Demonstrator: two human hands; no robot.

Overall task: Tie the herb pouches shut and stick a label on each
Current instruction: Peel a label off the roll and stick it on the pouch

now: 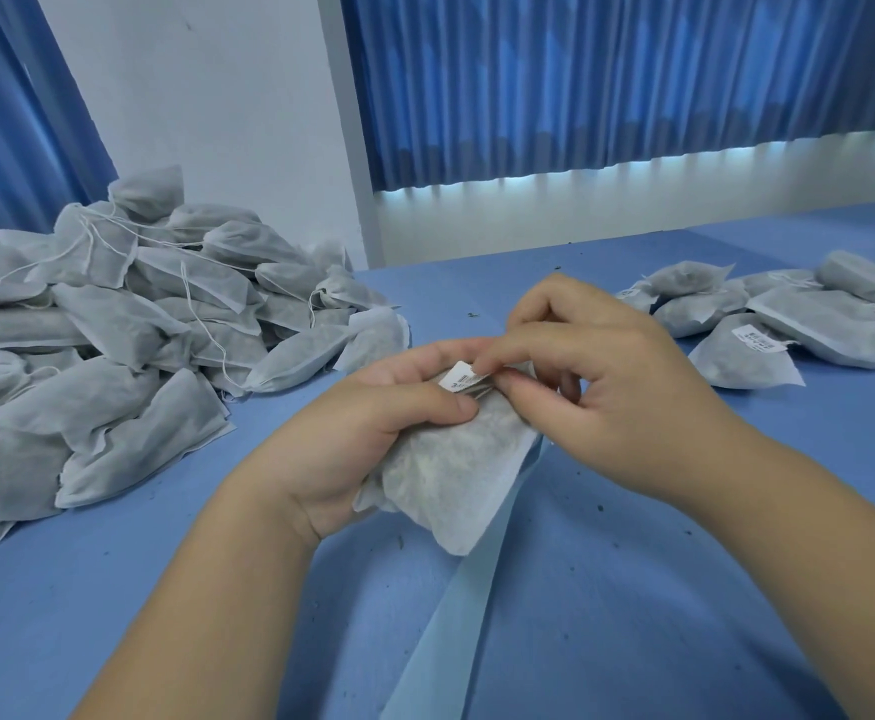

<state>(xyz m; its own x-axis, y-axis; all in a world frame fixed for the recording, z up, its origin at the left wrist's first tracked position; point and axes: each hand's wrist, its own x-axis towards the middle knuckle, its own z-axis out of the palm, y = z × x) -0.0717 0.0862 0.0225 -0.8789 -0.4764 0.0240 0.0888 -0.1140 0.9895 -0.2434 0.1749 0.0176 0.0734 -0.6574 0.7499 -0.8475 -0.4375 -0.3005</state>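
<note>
A grey-white fabric herb pouch is held above the blue table, near the middle of the view. My left hand grips its neck from the left, thumb on top. My right hand pinches a small white barcode label at the pouch's gathered top, between thumb and forefinger. The pouch's lower corner points down toward me. Its string is hidden under my fingers.
A large heap of unlabelled pouches with loose strings fills the left of the table. Several labelled pouches lie at the right. A pale blue strip of label backing runs toward me. Blue curtains hang behind.
</note>
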